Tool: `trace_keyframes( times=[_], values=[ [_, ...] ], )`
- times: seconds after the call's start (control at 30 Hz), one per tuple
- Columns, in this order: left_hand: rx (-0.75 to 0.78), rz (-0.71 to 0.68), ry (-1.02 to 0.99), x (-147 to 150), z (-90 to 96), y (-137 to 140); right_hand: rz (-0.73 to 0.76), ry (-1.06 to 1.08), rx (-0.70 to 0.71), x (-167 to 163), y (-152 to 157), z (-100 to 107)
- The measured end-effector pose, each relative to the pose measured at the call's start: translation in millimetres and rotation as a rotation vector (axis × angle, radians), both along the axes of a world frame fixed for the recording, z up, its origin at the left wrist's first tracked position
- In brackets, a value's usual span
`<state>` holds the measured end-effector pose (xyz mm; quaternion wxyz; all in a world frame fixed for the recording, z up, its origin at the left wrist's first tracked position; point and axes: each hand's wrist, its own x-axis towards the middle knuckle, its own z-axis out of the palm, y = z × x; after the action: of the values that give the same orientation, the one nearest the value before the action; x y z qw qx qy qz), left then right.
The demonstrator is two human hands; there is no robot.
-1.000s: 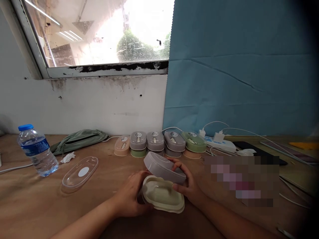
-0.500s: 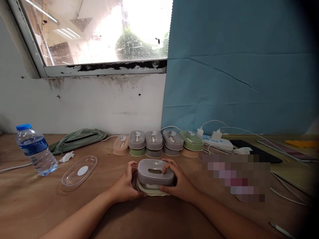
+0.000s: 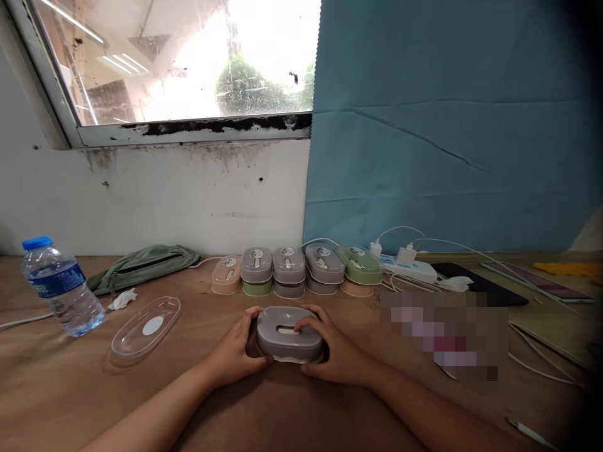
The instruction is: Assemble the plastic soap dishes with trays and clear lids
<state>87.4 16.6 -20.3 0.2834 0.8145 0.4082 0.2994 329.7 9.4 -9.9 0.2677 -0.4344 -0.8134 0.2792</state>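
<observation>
In front of me on the table stands a grey oval plastic box [image 3: 282, 343], with a slot in its top and a thin pale rim showing below the grey cover. My left hand [image 3: 238, 351] is closed round its left end, thumb at the front. Round the right end is my right hand [image 3: 336, 348], its thumb at the front corner and its index finger on top by the slot. Left of the box lies a clear oval lid [image 3: 146, 339] with a round white sticker.
Along the wall stand similar oval boxes [image 3: 289, 267], several stacked in pairs. At left are a water bottle [image 3: 61, 285], a green pouch [image 3: 146, 267] and crumpled tissue [image 3: 123, 299]. A power strip [image 3: 409, 269] with cables, a black flat item [image 3: 480, 284] and a blurred patch are at right.
The grey cover, raised and tilted over the pale base before, now sits lower over it. Both hands came down with it. The view has shifted slightly.
</observation>
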Motion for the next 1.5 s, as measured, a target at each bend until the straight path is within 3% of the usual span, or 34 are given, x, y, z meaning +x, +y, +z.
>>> trace_keyframes(
  times=[0.2,0.33,0.47,0.57,0.63,0.73,0.9,1.03,1.13,1.17,1.23,1.3,1.4,1.5],
  values=[
    [0.011,-0.021,0.111,-4.5,0.5,-1.0,0.084,-0.096,-0.038,1.0,-1.4,4.3],
    [0.126,0.009,0.191,-5.9,0.5,-1.7,0.068,-0.118,-0.036,-0.2,-0.7,2.7],
    [0.341,0.259,0.243,-12.6,12.4,7.1,0.057,-0.12,-0.019,-0.8,-0.8,2.1],
    [0.463,0.478,0.504,-32.8,31.8,20.4,0.057,-0.112,-0.015,0.1,-0.7,1.2],
    [0.377,0.646,0.715,-54.6,45.4,28.9,0.053,-0.108,-0.015,1.3,-0.1,-0.7],
    [0.055,0.779,0.932,-93.5,58.1,38.0,0.042,-0.098,-0.01,3.1,1.4,-5.1],
    [-0.17,0.854,0.869,-145.9,52.2,52.6,0.027,-0.103,-0.011,4.0,3.2,-10.0],
    [-0.27,0.803,0.633,-157.1,51.1,61.0,0.037,-0.111,-0.005,2.8,2.3,-6.8],
    [-0.223,0.748,0.318,-145.0,70.4,53.7,0.06,-0.105,0.0,1.9,0.0,-2.2],
    [-0.202,0.653,0.15,-138.0,79.5,48.2,0.076,-0.105,0.002,1.6,-0.9,-0.7],
    [-0.152,0.329,-0.225,-121.3,97.4,34.3,0.119,-0.11,0.002,1.2,-2.6,1.5],
    [-0.131,0.077,-0.47,-103.4,110.1,19.6,0.157,-0.111,0.0,1.0,-3.6,2.4],
    [-0.116,-0.17,-0.58,-79.5,115.2,2.2,0.168,-0.101,0.004,0.9,-3.8,1.5],
    [-0.104,-0.298,-0.607,-62.7,108.8,-7.1,0.168,-0.087,0.012,0.9,-3.1,0.1]
  ],
)
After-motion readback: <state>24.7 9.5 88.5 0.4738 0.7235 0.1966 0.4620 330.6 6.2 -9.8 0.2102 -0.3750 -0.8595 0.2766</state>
